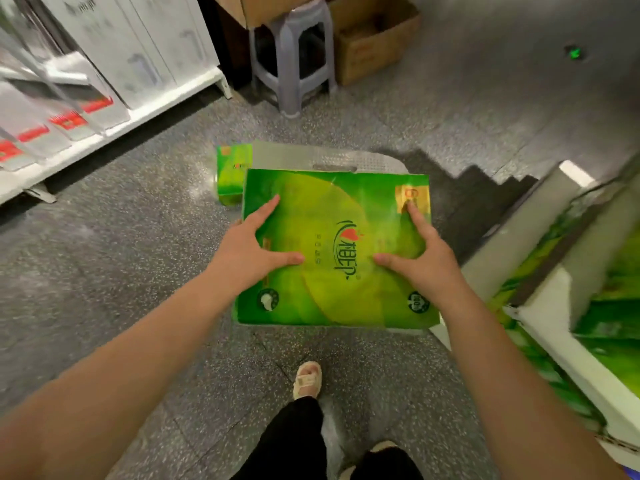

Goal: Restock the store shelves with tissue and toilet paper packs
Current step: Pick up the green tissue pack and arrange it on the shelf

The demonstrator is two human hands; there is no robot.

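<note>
Hands are seen from the head view laid on a large green tissue pack (332, 251) held flat above the speckled grey floor (138, 271): the left hand (249, 252) and the right hand (420, 252) are spread, fingers straight and pressed to its top face, likely to steady it for carrying to the shelf (540, 320) at the right, where green packs are stocked. A smaller green pack (232, 174) is seen just behind. A plastic stool (294, 60) and cardboard box (374, 39) are seen beyond.

Large green tissue pack (332, 251), flat, above the floor (138, 237).
</note>
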